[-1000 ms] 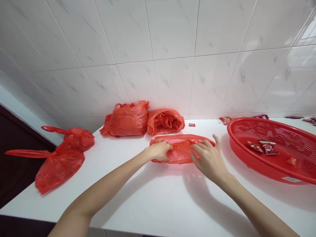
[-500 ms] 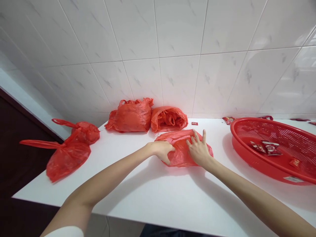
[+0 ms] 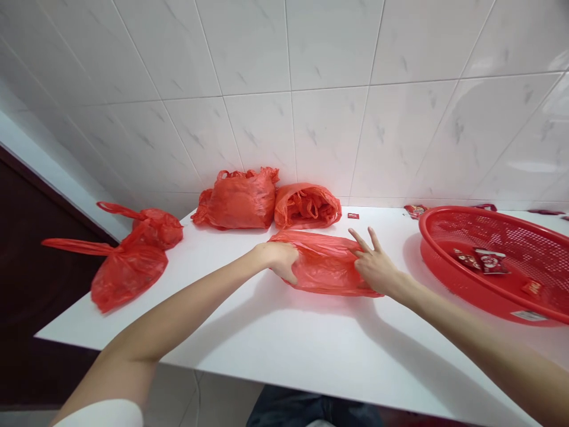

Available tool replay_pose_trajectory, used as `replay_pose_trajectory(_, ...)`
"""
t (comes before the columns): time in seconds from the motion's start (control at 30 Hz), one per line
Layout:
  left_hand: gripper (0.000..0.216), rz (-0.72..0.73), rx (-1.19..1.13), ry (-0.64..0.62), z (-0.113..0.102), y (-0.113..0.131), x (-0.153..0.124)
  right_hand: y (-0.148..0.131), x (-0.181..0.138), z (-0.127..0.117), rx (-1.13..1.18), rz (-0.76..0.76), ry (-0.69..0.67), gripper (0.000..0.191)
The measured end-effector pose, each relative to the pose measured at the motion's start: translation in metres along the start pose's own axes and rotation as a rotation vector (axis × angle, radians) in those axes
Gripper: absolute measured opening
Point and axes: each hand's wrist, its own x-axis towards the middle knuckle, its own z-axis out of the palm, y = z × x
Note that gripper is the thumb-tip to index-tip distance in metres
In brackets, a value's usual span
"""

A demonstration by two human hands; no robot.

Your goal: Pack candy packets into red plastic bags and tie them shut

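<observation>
A thin red plastic bag [image 3: 326, 270] lies on the white table in front of me, its mouth spread wide towards me. My left hand [image 3: 283, 261] grips its left side, the fingers tucked inside and the thumb showing. At the right side, my right hand [image 3: 376, 267] pinches the bag's edge while two fingers point up, clear of the plastic. The fingertips inside the bag are partly hidden. Just behind stands a rolled-open red bag [image 3: 308, 206] stuffed with crumpled red bags. Left of that sits a full red bag [image 3: 242, 200].
Two tied red bags [image 3: 128, 274] rest on the table's left end. A red plastic basket [image 3: 466, 296] at the right holds several small snack packets [image 3: 491, 261]. Other packets [image 3: 415, 210] lie behind it. A small red packet [image 3: 353, 216] lies near the tiled wall [image 3: 329, 136].
My hands have moved apart, the left one leftward and the right one rightward. The bag between them is stretched wider. The view has shifted slightly.
</observation>
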Motion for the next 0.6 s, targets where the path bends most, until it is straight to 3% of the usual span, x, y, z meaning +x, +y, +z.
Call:
replay_pose_trajectory(0.03,0.019,-0.014,0.002,-0.025,-0.001,0.001,-0.001,0.000,-0.005,-0.004,-0.006,-0.014,-0.011,0.015)
replay_pose_trajectory(0.17,0.038,-0.010,-0.004,-0.143,-0.004,0.010,-0.008,0.001,-0.018,-0.022,0.029,-0.009,-0.054,0.025)
replay_pose_trajectory(0.3,0.028,0.082,-0.033,-0.156,-0.010,0.018,-0.022,0.004,-0.025,-0.055,0.035,-0.073,-0.150,0.016)
replay_pose_trajectory(0.4,0.016,0.207,-0.111,-0.065,-0.014,0.017,-0.028,0.006,-0.027,-0.082,0.013,-0.105,-0.213,0.013)
replay_pose_trajectory(0.47,0.027,0.306,-0.176,0.019,-0.014,0.014,-0.028,0.003,-0.029,-0.094,-0.003,-0.091,-0.215,0.008)
replay_pose_trajectory(0.6,0.031,0.446,-0.242,0.235,-0.006,0.010,-0.020,-0.018,-0.032,-0.096,-0.028,-0.100,-0.139,0.022)
